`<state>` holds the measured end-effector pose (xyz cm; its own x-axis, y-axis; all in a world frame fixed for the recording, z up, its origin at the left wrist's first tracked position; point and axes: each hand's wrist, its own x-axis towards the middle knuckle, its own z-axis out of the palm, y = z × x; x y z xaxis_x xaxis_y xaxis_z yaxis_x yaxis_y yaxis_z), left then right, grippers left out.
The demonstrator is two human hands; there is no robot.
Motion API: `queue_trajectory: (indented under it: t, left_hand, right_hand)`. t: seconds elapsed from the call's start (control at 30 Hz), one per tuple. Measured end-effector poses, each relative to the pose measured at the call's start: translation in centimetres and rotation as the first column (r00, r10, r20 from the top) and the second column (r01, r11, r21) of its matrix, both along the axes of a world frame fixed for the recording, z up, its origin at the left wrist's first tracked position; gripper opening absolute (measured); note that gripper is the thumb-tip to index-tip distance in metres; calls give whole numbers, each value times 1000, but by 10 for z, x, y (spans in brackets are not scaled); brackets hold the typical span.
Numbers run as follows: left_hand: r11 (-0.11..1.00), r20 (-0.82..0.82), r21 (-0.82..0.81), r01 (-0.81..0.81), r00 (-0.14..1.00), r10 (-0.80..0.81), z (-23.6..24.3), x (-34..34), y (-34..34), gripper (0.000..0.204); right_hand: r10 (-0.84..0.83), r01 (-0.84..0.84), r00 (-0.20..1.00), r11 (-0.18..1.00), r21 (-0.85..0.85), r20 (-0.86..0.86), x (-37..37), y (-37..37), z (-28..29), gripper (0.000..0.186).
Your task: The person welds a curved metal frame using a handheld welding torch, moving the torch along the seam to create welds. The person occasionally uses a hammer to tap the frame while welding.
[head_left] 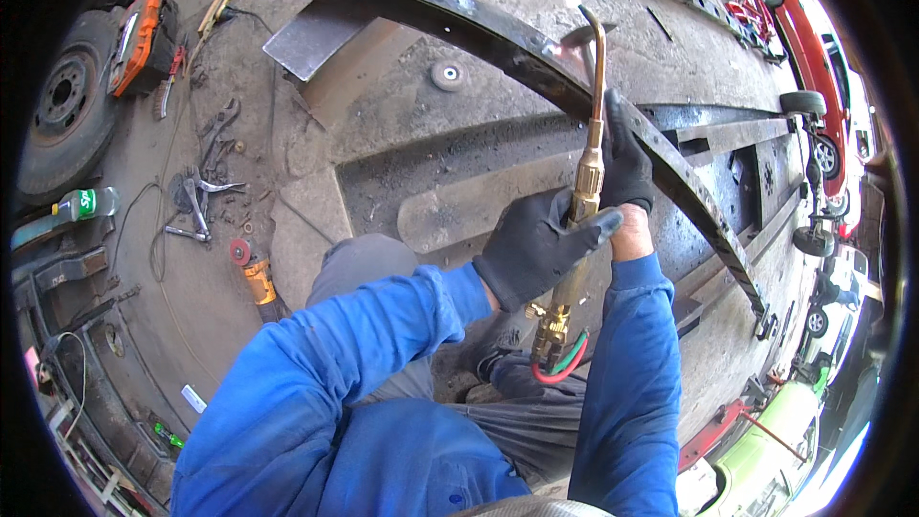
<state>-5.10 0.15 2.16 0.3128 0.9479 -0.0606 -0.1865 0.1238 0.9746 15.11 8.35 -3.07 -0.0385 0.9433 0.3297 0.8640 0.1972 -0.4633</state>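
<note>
- Directions read as a clock face from the middle of the view.
- The gas torch (589,172), a brass one, stands just toward three o'clock, its bent copper tip pointing up toward one o'clock.
- The left hand (536,244), in a black glove, has its fingers closed round the torch body; one fingertip crosses to the right wrist.
- The right hand (629,168), also gloved, lies beside the torch toward two o'clock, fingers fairly straight; whether they touch it cannot be told.
- Done, as far as shows: the torch is picked up and its red and green hoses (550,378) are attached toward five o'clock.
- A bright patch sits beside the tip; flame or glare, the view does not settle it.
- The drilled steel rail (498,43) runs from eleven o'clock to four o'clock, with no cut through it visible; any torch work on it seems, as a judgement, still outstanding.
- Toward nine o'clock, the angle grinder (258,280) and pliers (196,206) lie on the floor, out of both hands.
</note>
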Motion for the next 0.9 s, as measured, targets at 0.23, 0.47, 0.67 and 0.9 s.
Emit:
queue_trajectory:
  t: [0.23, 0.47, 0.67, 0.9]
  left_hand:
    - [991, 18, -133, 26, 1000, -24, -11, 7, 2, 46]
    - [961, -107, -262, 90, 987, -122, -27, 12, 15, 54]
    - [959, -109, -275, 76, 988, -110, -35, 19, 19, 56]
    - [958, -140, -282, 60, 985, -103, -37, 22, 26, 52]
  right_hand:
    - [-74, 91, 994, 964, -248, 77, 1, -5, 36, 64]
    - [-302, 248, 934, 933, -260, -193, -3, -109, 70, 60]
    - [-621, 423, 725, 742, -520, -297, 0, -168, 71, 62]
    - [-597, 428, 639, 800, -420, -485, 8, -156, 83, 61]
